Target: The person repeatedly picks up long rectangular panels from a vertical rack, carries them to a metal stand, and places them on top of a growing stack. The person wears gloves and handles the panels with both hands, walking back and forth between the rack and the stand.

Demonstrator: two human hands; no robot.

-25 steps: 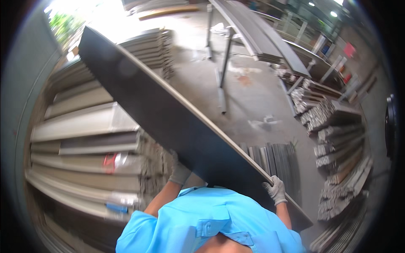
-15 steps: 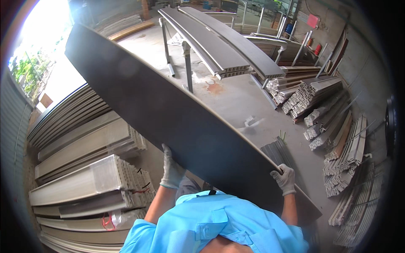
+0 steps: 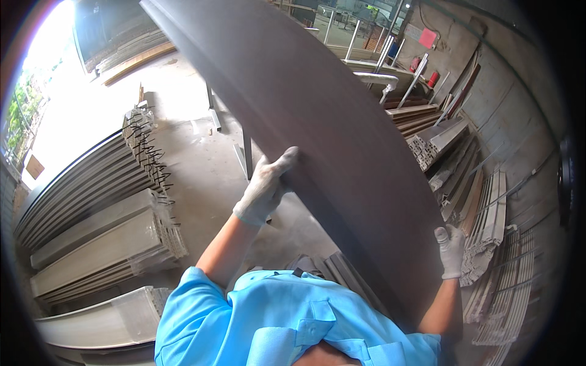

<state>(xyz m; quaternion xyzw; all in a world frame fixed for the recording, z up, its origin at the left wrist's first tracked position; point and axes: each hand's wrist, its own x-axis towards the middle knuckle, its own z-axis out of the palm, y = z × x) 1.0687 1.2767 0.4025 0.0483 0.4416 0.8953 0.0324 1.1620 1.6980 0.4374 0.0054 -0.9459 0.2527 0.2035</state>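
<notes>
A long, wide, dark grey-brown panel (image 3: 342,116) slants across the view, from the far upper left down to my right side. My left hand (image 3: 267,183), in a pale work glove, grips its left edge with the thumb lying over the top face. At its right edge, my gloved right hand (image 3: 450,250) is closed round the border near the near end, its fingers partly hidden by the board. Behind the panel, most of the metal trestle (image 3: 245,152) is covered; only its legs show.
At left lie stacks of long profiles (image 3: 91,250), some in clear film. More bundled profiles (image 3: 485,213) line the right wall. Dark strips (image 3: 351,274) lie on the floor close to my legs. Upright metal posts (image 3: 357,39) and red cylinders (image 3: 433,79) stand at the far right.
The panel has risen and swung rightward, now covering the boards on the trestle. My left hand has moved up and forward with it; my right hand has shifted right. The floor stacks appear shifted left.
</notes>
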